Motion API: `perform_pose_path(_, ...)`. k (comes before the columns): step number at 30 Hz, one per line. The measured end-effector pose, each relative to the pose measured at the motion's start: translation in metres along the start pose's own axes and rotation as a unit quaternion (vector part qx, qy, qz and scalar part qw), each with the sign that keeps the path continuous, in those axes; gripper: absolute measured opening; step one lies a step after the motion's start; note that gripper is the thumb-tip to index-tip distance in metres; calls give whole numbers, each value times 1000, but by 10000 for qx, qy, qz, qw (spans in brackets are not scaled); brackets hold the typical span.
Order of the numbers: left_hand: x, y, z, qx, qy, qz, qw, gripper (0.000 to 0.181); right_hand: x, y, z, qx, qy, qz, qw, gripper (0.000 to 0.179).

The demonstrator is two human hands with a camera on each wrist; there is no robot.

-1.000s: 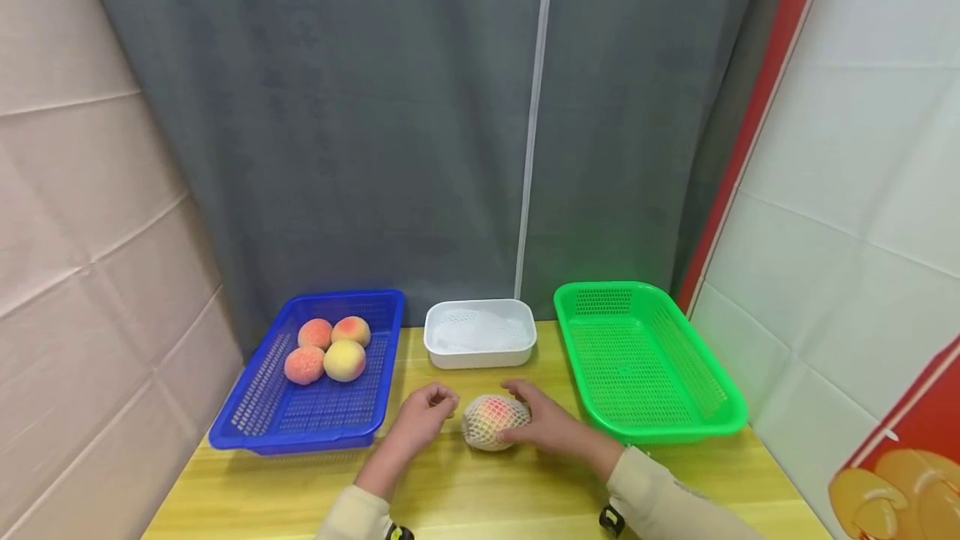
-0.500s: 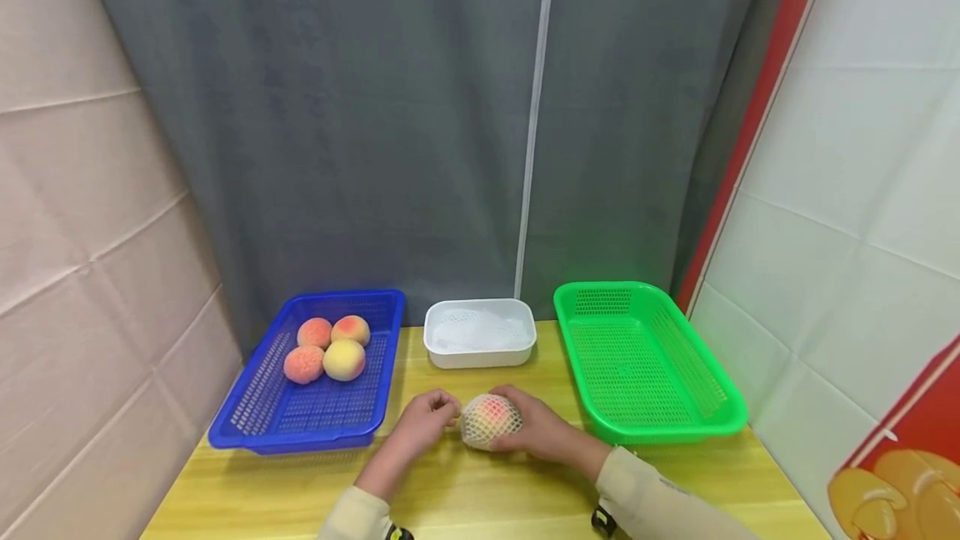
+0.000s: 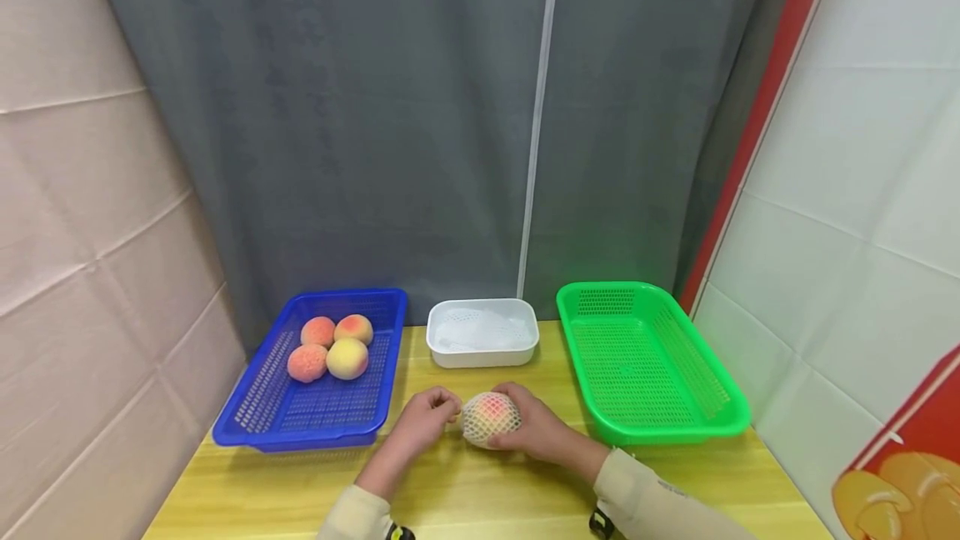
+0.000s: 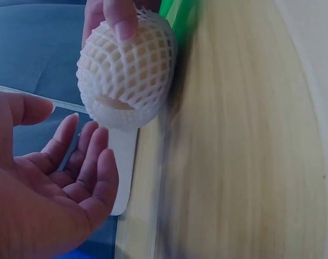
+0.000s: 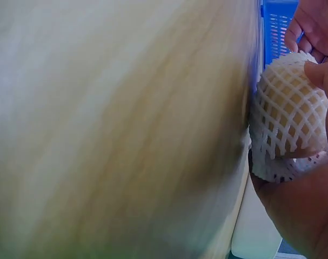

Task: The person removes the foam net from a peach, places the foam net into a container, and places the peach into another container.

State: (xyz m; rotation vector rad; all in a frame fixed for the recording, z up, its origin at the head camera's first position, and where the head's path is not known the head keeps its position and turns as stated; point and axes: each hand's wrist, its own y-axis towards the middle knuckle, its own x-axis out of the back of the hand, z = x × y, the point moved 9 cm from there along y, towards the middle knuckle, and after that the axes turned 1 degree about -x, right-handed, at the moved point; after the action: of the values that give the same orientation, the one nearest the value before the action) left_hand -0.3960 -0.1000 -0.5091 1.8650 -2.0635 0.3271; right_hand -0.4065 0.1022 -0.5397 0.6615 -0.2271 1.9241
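Observation:
A red-and-yellow peach [image 3: 491, 421] in a white foam net sleeve is at the front middle of the table. My right hand [image 3: 536, 430] grips it from the right, thumb on the near side and fingers on the far side. Seen from the left wrist, the net [image 4: 132, 70] has its open end toward my left hand [image 4: 61, 181]. That hand is just left of the peach, fingers loosely bent and nothing between them. The right wrist view shows the net's mesh [image 5: 290, 110] under the right thumb, with the opposite net end flared near the palm.
At the left, a blue basket [image 3: 330, 422] holds several peaches without nets. Behind the hands stands a small white tray [image 3: 482, 359] with pale, thin material inside. A green basket [image 3: 651, 432] is at the right, near the wall. A grey curtain [image 3: 390, 148] hangs behind the table.
My right hand has closed more fully round the netted peach and shifted it slightly left, toward the left hand. The left hand has stayed almost in place.

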Motion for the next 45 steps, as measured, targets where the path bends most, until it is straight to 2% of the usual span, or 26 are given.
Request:
perform_pose_path(5,4,-1,-7,-67,-289,-211,9993,18,8,0,9,101,210,-189,9995,84)
perform_pose_path(11,10,-3,-19,-231,-606,-349,9973,18,20,1,30,254,519,-283,9979,84)
perform_pose_path(16,17,-5,-28,-377,-911,-503,9939,13,33,1,51,485,411,-392,9972,82)
perform_pose_path(21,21,-5,-35,-542,-1106,-520,9910,10,45,0,73,847,310,-407,9951,78)
perform_pose_path(27,19,-7,-42,-651,-1148,-302,9908,10,48,-1,83,931,126,-359,9949,77)
perform_pose_path(31,19,-8,-48,-893,-1012,-148,9907,16,47,-2,86,1001,127,-284,9945,77)
perform_pose_path(36,17,-9,-57,-1301,-1101,91,9853,26,45,-2,86,1015,81,-230,9945,77)
perform_pose_path(40,13,-10,-62,-1489,-1261,403,9800,36,44,-2,86,985,4,-245,9948,77)
perform_pose_path(45,8,-11,-62,-1452,-1296,766,9779,46,44,-4,86,931,115,-197,9954,79)
